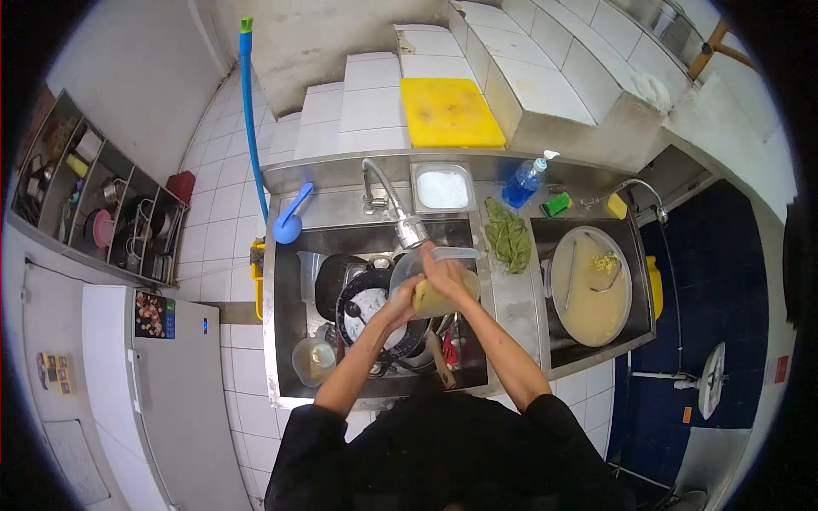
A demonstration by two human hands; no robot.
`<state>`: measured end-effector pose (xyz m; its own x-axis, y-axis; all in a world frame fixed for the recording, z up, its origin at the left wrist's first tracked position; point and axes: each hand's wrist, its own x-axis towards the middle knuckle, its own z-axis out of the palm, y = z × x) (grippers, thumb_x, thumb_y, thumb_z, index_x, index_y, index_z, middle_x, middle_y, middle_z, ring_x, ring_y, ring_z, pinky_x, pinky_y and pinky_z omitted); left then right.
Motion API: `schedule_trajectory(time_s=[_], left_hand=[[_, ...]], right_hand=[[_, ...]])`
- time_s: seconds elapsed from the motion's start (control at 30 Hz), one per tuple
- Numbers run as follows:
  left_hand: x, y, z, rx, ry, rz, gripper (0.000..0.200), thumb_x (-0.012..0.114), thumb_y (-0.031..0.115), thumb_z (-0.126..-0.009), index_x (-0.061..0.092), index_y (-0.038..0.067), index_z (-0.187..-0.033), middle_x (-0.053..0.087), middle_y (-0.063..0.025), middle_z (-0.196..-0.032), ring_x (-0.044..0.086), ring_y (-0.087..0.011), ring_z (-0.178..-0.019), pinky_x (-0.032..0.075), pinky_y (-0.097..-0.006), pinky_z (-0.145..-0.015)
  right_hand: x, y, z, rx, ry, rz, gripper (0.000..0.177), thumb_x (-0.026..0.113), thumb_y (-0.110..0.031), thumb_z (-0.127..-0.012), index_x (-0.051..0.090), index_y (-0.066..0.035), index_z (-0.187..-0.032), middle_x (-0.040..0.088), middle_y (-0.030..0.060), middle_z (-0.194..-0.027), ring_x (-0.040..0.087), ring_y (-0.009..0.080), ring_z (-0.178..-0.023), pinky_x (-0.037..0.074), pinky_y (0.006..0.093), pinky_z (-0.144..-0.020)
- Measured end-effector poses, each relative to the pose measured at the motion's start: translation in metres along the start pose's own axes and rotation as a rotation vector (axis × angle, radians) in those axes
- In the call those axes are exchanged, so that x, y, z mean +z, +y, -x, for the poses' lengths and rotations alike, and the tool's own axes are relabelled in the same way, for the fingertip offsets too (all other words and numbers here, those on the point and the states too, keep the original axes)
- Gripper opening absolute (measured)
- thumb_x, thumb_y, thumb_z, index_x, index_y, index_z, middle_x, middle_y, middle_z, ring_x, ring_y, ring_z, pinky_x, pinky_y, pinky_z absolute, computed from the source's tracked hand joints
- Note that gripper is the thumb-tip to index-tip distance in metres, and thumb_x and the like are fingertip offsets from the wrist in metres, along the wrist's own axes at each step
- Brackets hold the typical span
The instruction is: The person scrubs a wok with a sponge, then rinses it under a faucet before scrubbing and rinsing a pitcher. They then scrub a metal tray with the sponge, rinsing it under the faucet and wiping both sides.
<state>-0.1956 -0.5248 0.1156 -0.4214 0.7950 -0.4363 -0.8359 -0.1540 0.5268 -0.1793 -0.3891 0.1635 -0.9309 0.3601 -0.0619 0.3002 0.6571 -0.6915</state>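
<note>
plastic tub (407, 269) between two bare hands, beside the tap (411, 232)

the tub is tilted, just on the near side of the tap's silver spray head, above the pots. the left hand (397, 305) grasps its lower side; the right hand (443, 274) lies against its other side, fingers partly hidden, so i cannot tell how tightly they close. a yellow patch shows at the tub, perhaps a sponge.

smooth plastic, probably wet, could slip from the fingers and drop onto the heap on the near side of the tap. a careless swing might also knock the tub's rim against the spray head. a wooden handle (440, 358) juts from the heap; if it ends in a blade, which is hidden, a reaching hand could be cut.

around the tap, hard and soft mix: a round black pan (372, 279) with a speckled rim nearer the person, a glossy blue scoop (288, 226) to its left, a square steel tray (416, 204) of white stuff just to its right. farther right come a crumpled, leafy green bundle (508, 237), a clear bottle of blue liquid (521, 187), and a wide round bowl (556, 298) of cloudy, pale yellow liquid.
</note>
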Motion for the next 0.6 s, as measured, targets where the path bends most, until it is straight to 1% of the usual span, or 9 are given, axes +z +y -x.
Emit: schedule_trajectory(time_s=[0.07,0.13,0.2,0.3,0.37,0.4,0.47,0.53,0.6], left_hand=[[-0.031,-0.034,-0.016,0.085,-0.015,-0.106,0.037,0.041,0.031,-0.099,0.055,0.004,-0.12,0.061,-0.0097,-0.115,0.059,-0.0184,-0.104,0.048,-0.0362,-0.092],[-0.051,-0.045,-0.018,-0.123,0.085,-0.614,0.043,0.039,0.037,-0.1,0.055,0.003,-0.122,0.061,-0.0087,-0.112,0.057,-0.0169,-0.104,0.047,-0.034,-0.09],[-0.021,-0.018,0.019,0.065,-0.003,-0.966,0.052,0.038,0.045,-0.1,0.057,0.001,-0.119,0.061,-0.0065,-0.109,0.055,-0.0161,-0.099,0.045,-0.032,-0.086],[0.003,0.007,0.025,-0.063,-0.049,-0.919,0.051,0.046,0.049,-0.096,0.06,0.002,-0.112,0.062,-0.0078,-0.106,0.054,-0.0166,-0.095,0.044,-0.0317,-0.084],[-0.003,0.0,0.008,0.378,-0.079,-1.125,0.045,0.058,0.047,-0.091,0.064,0.003,-0.1,0.066,-0.0105,-0.095,0.057,-0.0168,-0.082,0.046,-0.0321,-0.074],[0.007,0.007,0.012,0.372,-0.087,-1.13,0.045,0.058,0.047,-0.091,0.064,0.003,-0.1,0.066,-0.0105,-0.095,0.057,-0.0168,-0.082,0.046,-0.0321,-0.074],[0.038,0.031,0.021,0.603,0.11,-1.2,0.039,0.066,0.039,-0.087,0.061,0.001,-0.077,0.061,-0.0141,-0.067,0.057,-0.019,-0.062,0.047,-0.0354,-0.062],[0.024,0.033,0.003,0.739,0.211,-1.306,0.039,0.069,0.036,-0.084,0.059,0.001,-0.07,0.061,-0.0137,-0.065,0.057,-0.0235,-0.055,0.046,-0.0377,-0.055],[0.018,0.03,-0.012,0.826,0.387,-1.051,0.04,0.066,0.034,-0.086,0.056,0.002,-0.065,0.061,-0.0149,-0.065,0.058,-0.0281,-0.055,0.045,-0.0385,-0.055]], right_hand=[[0.003,-0.006,0.001,-0.015,-0.053,0.075,0.044,0.037,-0.044,-0.093,0.06,-0.011,-0.112,0.065,0.0215,-0.102,0.058,0.0399,-0.103,0.043,0.0462,-0.087],[0.015,0.015,-0.009,-0.034,-0.175,0.094,0.044,0.038,-0.044,-0.093,0.059,-0.014,-0.117,0.065,0.0194,-0.102,0.058,0.0401,-0.099,0.044,0.0463,-0.087],[0.047,0.079,-0.021,0.006,-0.107,0.08,0.048,0.037,-0.046,-0.093,0.062,-0.011,-0.115,0.068,0.0142,-0.098,0.062,0.0356,-0.089,0.046,0.0453,-0.083],[0.029,0.077,-0.008,0.342,-0.249,-0.599,0.066,0.029,-0.059,-0.095,0.062,-0.005,-0.114,0.068,0.0081,-0.096,0.063,0.023,-0.083,0.049,0.0378,-0.081],[0.022,0.083,-0.012,0.498,-0.381,-0.785,0.068,0.028,-0.061,-0.094,0.063,-0.006,-0.114,0.068,0.0099,-0.098,0.063,0.0239,-0.088,0.047,0.0372,-0.084],[0.018,0.091,-0.012,0.655,-0.518,-0.966,0.07,0.028,-0.063,-0.094,0.064,-0.007,-0.114,0.068,0.0117,-0.099,0.062,0.0248,-0.092,0.046,0.0367,-0.087],[0.011,0.099,-0.008,0.634,-0.571,-0.986,0.076,0.03,-0.067,-0.092,0.054,-0.004,-0.127,0.063,0.0148,-0.113,0.058,0.0257,-0.106,0.045,0.0378,-0.092],[-0.013,0.068,0.016,0.612,-0.437,-0.951,0.085,0.032,-0.071,-0.09,0.042,-0.001,-0.137,0.051,0.0161,-0.132,0.049,0.0276,-0.121,0.04,0.04,-0.1],[-0.004,0.079,0.026,0.557,-0.416,-0.999,0.088,0.035,-0.073,-0.088,0.038,-0.002,-0.14,0.045,0.0158,-0.138,0.045,0.0283,-0.125,0.038,0.0409,-0.102]])
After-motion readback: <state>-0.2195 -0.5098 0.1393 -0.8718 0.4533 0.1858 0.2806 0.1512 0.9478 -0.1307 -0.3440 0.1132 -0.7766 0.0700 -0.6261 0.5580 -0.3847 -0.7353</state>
